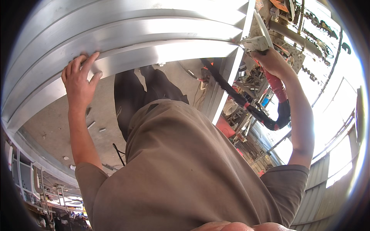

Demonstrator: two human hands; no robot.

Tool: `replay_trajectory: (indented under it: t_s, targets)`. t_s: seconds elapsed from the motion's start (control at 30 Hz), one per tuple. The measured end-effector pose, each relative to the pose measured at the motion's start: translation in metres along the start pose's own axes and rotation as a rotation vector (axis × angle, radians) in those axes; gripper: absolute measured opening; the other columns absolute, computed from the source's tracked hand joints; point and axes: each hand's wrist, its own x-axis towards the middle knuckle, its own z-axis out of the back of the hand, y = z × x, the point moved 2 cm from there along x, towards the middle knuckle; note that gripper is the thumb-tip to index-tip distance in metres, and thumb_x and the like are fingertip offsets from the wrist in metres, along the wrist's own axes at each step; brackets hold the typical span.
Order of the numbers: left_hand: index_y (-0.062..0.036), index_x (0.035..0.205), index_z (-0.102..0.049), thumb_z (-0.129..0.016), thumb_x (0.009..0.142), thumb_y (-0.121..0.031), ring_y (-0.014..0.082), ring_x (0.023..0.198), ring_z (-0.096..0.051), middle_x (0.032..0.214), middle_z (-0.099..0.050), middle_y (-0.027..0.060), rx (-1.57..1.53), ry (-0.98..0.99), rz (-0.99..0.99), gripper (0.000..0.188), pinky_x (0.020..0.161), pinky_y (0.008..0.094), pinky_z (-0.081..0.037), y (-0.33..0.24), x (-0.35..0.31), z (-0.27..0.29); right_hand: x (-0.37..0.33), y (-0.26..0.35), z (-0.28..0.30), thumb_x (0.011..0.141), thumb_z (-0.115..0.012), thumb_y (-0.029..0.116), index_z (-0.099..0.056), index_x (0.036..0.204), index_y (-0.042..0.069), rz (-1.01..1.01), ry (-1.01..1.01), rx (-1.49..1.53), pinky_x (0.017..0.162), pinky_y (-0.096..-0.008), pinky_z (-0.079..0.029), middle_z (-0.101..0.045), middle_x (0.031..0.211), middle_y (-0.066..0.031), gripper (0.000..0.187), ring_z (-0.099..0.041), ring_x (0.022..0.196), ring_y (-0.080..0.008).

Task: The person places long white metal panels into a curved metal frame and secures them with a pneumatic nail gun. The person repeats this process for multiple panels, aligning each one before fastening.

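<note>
Long silvery metal slats (pixel 127 58) run across in front of me and meet an upright metal bar (pixel 227 82) on the right. My left hand (pixel 80 82) rests on the lowest slat near its left part, fingers over its edge and thumb spread. My right hand (pixel 271 63) is closed round a pale handheld welding gun (pixel 255 43). The gun's thin tip points left, at or very close to the place where a slat meets the bar. A thick hose (pixel 274 84), wrapped in red and black, hangs from the gun in a loop below my right hand.
Small scraps (pixel 91 124) lie on the concrete floor (pixel 54 133) beneath the slats. Cluttered racks (pixel 246 86) with tools and parts stand beyond the bar at right. The hose passes behind the bar. A corrugated wall (pixel 314 200) is at the lower right.
</note>
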Motion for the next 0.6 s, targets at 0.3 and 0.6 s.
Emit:
replay_trajectory:
  t_s: [0.3, 0.6]
  targets:
    - [-0.0327, 0.144, -0.062, -0.08, 0.085, -0.03, 0.0281, 0.128, -0.052, 0.133, -0.058, 0.0048, 0.006, 0.004, 0.004, 0.063, 0.115, 0.0499, -0.032, 0.0027, -0.0005, -0.0018, 0.0027, 0.006, 0.0016, 0.095, -0.059, 0.043, -0.07, 0.095, 0.002, 0.016, 0.024, -0.039, 0.065, -0.0366, -0.05, -0.066, 0.071, -0.0077, 0.043, -0.066, 0.065, -0.0193]
    - [-0.0336, 0.141, -0.064, -0.084, 0.081, -0.023, 0.0244, 0.13, -0.052, 0.132, -0.06, 0.0006, 0.011, 0.004, 0.036, 0.064, 0.117, 0.0477, -0.032, 0.001, -0.0007, -0.0012, 0.0056, 0.0094, 0.0015, 0.095, -0.06, 0.041, -0.07, 0.095, 0.001, 0.045, 0.007, -0.02, 0.063, -0.0367, -0.05, -0.065, 0.072, -0.0072, 0.041, -0.065, 0.063, -0.019]
